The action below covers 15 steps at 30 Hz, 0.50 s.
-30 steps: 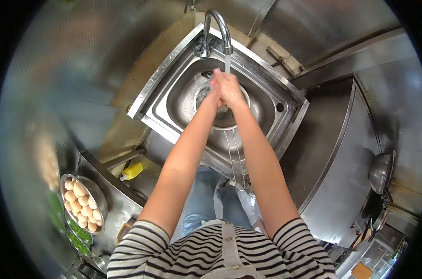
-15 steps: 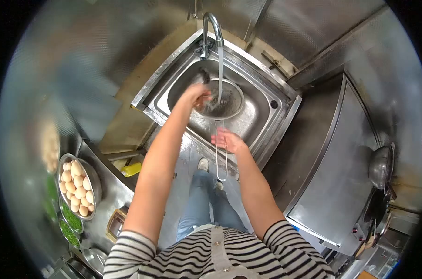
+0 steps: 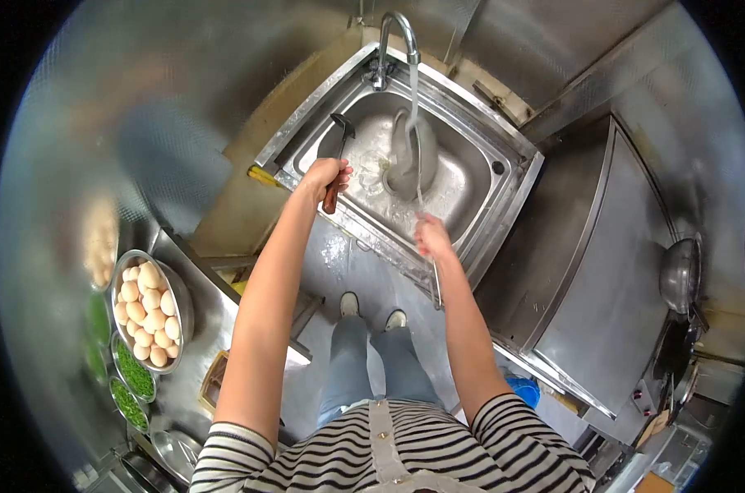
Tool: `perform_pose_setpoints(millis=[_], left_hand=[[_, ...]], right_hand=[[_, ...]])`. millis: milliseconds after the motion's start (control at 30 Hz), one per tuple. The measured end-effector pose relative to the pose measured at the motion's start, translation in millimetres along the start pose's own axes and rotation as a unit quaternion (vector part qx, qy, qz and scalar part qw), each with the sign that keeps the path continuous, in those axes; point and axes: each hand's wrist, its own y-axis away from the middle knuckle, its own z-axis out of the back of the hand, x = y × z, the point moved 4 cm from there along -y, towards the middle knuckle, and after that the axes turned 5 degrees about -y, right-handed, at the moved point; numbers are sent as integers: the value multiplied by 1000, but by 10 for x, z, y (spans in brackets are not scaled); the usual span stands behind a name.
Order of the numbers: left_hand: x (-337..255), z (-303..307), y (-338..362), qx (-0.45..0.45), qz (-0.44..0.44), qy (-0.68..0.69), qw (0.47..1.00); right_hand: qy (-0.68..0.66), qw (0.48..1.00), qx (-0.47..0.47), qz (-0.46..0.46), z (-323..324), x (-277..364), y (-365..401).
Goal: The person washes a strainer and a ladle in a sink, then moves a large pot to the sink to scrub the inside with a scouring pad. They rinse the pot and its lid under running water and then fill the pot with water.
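My left hand (image 3: 325,177) is closed round the ladle (image 3: 343,135), which has a dark head and a brown handle, over the left side of the metal sink (image 3: 460,177). In my right hand (image 3: 432,237) is the long wire handle of a strainer (image 3: 422,156). Its round bowl is tipped on its side inside the sink. Water from the curved tap (image 3: 397,20) runs onto the strainer. Some pale bits lie in the wet basin left of the bowl.
To the left, a metal bowl of eggs (image 3: 148,312) stands on a steel counter beside small bowls of chopped greens (image 3: 134,370). A steel worktop (image 3: 586,287) is on the right, with a wok (image 3: 680,275) beyond it. A blue container (image 3: 524,393) sits low at right.
The strainer has turned from facing up to lying on its side. My right hand, open beside its handle before, now grips it. My left hand has moved back from the bowl toward the sink's edge.
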Motion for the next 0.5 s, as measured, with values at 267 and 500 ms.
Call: perform_pose_setpoints(millis=[267,500], left_hand=[[410,-102,-310,34,29,42,998],[716,-55,-521,81,53,-36,995]], right_hand=[[452,841,-292,59,3,342,566],[502,835,-223,30,12,553,677]])
